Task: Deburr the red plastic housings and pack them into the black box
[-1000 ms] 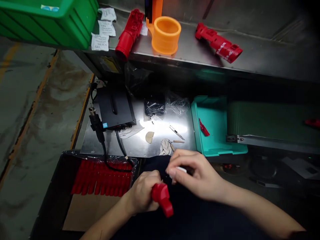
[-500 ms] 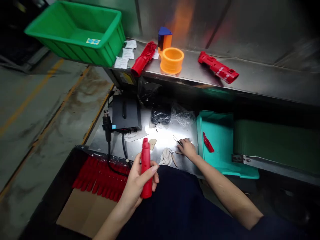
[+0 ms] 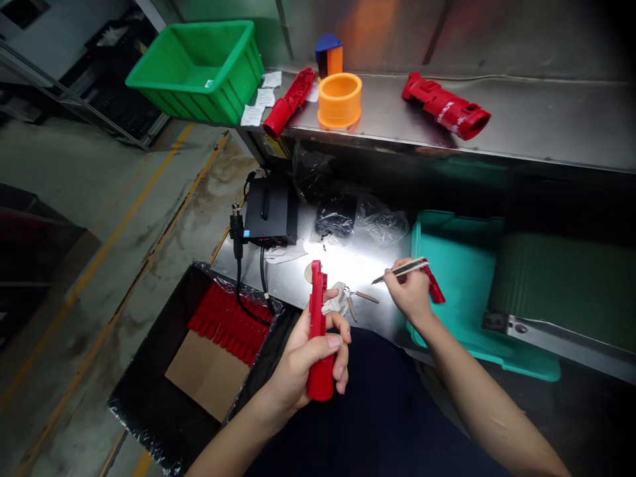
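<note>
My left hand (image 3: pixel 301 358) is closed around a red plastic housing (image 3: pixel 317 308), a long piece held nearly upright with its round end down. Raised above the bench, my right hand (image 3: pixel 413 295) grips slim pointed tweezers (image 3: pixel 405 268), their tip aimed left. Between the hands, a white cloth (image 3: pixel 338 301) and a small tool with tan handles (image 3: pixel 366 297) lie on the metal bench. Another red piece (image 3: pixel 435 286) rests in the turquoise tray (image 3: pixel 460 265), partly behind my right hand.
A black box (image 3: pixel 271 209) with a hot-air handle (image 3: pixel 236 232) stands at the back left. Rows of red parts (image 3: pixel 228 321) fill part of a black crate (image 3: pixel 144 384). The shelf above carries a green bin (image 3: pixel 238 86), an orange ring (image 3: pixel 340 103) and red housings (image 3: pixel 447 109).
My right hand has lifted off the bench with the tweezers and moved right, near the turquoise tray. The left hand still holds the red housing, now turned slightly. The view has shifted.
</note>
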